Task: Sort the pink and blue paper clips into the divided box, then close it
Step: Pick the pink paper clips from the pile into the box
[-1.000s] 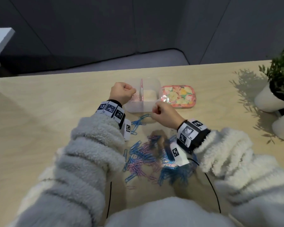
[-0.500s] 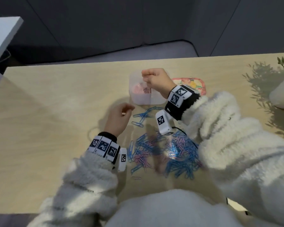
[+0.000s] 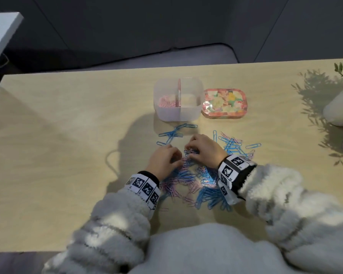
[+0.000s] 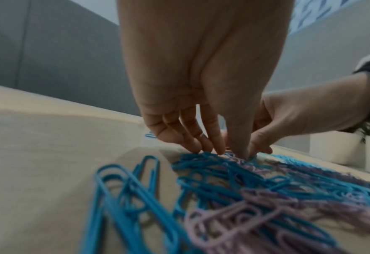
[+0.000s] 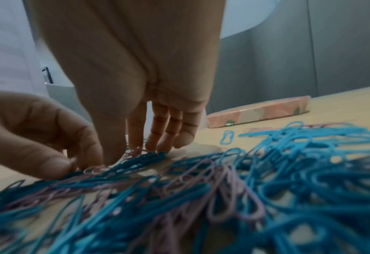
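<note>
Left hand (image 3: 164, 161) and right hand (image 3: 205, 150) palm-down, fingertips together, pinching into mixed paper clips (image 3: 188, 175).

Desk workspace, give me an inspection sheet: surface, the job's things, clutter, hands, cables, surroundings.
Surface: pale wooden desk, sunlit with shadows.
Job's things: clear divided box open, pink clips in its left compartment, right one looks empty; floral lid lying just right of it; mixed pile of pink and blue paper clips near the desk's front edge; small bunch of blue clips in front of the box.
Clutter: two white plant pots at the right edge.
Hands: left hand and right hand both fingertips-down in the pile; whether either pinches a clip cannot be told.
Cables: nothing seen.
Surroundings: dark grey wall panels behind; white shelf corner upper left.
</note>
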A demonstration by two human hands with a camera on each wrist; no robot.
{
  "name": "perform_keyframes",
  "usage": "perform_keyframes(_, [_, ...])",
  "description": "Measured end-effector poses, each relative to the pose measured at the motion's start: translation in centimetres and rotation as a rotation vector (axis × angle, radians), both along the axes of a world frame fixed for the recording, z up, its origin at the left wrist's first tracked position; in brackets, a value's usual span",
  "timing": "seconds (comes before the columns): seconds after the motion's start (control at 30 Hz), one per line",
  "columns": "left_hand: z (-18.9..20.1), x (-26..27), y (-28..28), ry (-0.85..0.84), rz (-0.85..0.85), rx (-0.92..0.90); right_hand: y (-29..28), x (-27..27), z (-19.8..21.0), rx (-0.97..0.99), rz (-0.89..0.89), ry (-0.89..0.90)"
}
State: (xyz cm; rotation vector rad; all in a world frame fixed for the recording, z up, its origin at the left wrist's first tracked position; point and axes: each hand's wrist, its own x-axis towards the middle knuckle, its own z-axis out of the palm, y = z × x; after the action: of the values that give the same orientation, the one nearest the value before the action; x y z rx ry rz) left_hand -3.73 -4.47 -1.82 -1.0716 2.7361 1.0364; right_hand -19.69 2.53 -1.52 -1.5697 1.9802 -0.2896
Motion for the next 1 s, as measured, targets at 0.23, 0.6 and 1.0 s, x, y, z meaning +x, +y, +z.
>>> perform_keyframes(0.23, [-0.5,-0.2,-0.2,-0.026,-0.088,-0.164,0.3,-2.2,0.6,-0.144,-0.213,-0.151])
perform_keyframes(0.6, [-0.2,2.0,-2.2,0.352,0.402,0.456,1.2,-2.8,1.4,-0.136,-0.48,-0.59])
perform_keyframes(1.0, [0.1,3.5,-1.3,0.171,0.369,0.433,-1.4,2.8,-0.8,0.138,0.089,0.044])
